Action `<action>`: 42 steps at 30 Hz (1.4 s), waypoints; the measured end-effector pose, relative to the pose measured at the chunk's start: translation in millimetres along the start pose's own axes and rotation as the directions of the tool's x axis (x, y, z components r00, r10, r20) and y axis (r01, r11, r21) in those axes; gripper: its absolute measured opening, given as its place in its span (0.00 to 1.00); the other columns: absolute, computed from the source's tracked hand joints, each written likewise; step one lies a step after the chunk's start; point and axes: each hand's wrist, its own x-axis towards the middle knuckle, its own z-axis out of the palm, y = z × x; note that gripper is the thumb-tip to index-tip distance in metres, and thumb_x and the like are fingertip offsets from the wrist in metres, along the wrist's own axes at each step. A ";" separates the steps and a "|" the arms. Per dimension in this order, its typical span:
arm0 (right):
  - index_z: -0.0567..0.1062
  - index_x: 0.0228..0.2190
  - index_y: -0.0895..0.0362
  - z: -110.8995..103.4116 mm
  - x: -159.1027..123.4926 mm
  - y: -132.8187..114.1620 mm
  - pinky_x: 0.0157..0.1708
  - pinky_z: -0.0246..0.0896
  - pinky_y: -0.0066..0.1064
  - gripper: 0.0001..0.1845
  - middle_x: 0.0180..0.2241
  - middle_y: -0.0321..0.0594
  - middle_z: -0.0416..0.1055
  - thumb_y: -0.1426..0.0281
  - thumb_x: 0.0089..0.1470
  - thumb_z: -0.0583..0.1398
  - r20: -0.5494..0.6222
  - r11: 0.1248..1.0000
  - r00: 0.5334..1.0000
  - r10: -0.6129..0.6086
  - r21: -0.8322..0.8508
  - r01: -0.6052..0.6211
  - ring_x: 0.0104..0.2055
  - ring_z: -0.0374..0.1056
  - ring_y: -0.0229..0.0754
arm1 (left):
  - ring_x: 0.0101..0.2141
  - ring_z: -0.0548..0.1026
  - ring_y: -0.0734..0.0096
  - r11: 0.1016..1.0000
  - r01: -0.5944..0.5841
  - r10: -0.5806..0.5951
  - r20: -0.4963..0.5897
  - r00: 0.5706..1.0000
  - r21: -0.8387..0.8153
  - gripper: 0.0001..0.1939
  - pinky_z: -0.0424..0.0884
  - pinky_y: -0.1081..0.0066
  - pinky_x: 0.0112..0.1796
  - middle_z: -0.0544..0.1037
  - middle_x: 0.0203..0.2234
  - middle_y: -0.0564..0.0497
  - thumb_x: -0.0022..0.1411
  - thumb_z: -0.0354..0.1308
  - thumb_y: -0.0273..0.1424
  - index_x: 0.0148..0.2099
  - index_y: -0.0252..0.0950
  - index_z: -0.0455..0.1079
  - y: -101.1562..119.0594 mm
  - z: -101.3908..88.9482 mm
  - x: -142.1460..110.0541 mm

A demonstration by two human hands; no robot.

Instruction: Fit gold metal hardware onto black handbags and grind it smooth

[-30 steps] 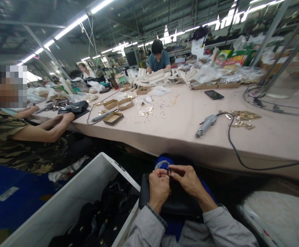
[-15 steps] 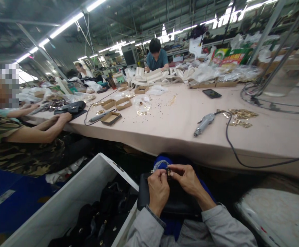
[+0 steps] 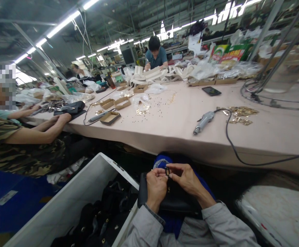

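Observation:
A black leather-like bag (image 3: 180, 203) lies across my lap. Above it, a small dark tab with a gold-coloured metal piece (image 3: 167, 171) sits between the fingertips of both hands. My left hand (image 3: 156, 187) is closed, its thumb and fingers pinching the tab's left side. From the right, my right hand (image 3: 187, 180) grips the same tab between thumb and forefinger. A small gold fitting (image 3: 168, 189) shows on the bag just below. Whether the tab is attached to the bag I cannot tell.
At my left stands a white bin (image 3: 69, 202) holding several black bags (image 3: 92, 219). The table (image 3: 164, 128) carries a grey electric screwdriver (image 3: 203, 122), gold metal plates (image 3: 242, 113), a phone (image 3: 211, 91) and small cardboard boxes (image 3: 110, 118). Co-workers sit left and opposite. A white wrapped bundle (image 3: 280, 216) lies right.
My left fingers have shifted slightly around the tab, and the gold fitting below now shows. Across the table, the co-worker's hand has risen a little.

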 end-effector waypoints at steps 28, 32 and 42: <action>0.85 0.38 0.57 4.7 -1.0 4.1 0.42 0.75 0.38 0.14 0.36 0.45 0.83 0.64 0.57 0.62 -0.124 0.979 0.992 -0.029 -0.205 0.003 0.38 0.79 0.51 | 0.24 0.79 0.66 0.989 -0.077 0.073 0.031 0.997 0.123 0.02 0.71 0.72 0.27 0.81 0.25 0.47 0.57 0.59 0.26 0.33 0.34 0.73 14.2 2.6 -10.8; 0.84 0.36 0.58 5.2 -1.3 2.9 0.36 0.73 0.35 0.13 0.34 0.44 0.82 0.63 0.57 0.62 -0.134 0.974 0.990 -0.037 -0.228 0.005 0.34 0.78 0.48 | 0.23 0.77 0.67 0.992 -0.054 0.049 0.047 0.998 0.117 0.03 0.68 0.73 0.25 0.79 0.24 0.48 0.57 0.58 0.26 0.32 0.34 0.73 17.9 2.5 -10.8; 0.80 0.28 0.58 11.2 1.0 -4.1 0.29 0.61 0.30 0.16 0.25 0.39 0.75 0.59 0.58 0.61 -0.107 0.966 0.994 0.004 -0.257 -0.031 0.27 0.69 0.42 | 0.24 0.73 0.70 0.970 -0.125 0.117 0.052 0.992 0.208 0.05 0.68 0.73 0.28 0.77 0.23 0.50 0.57 0.57 0.26 0.30 0.34 0.73 16.4 -0.9 -11.4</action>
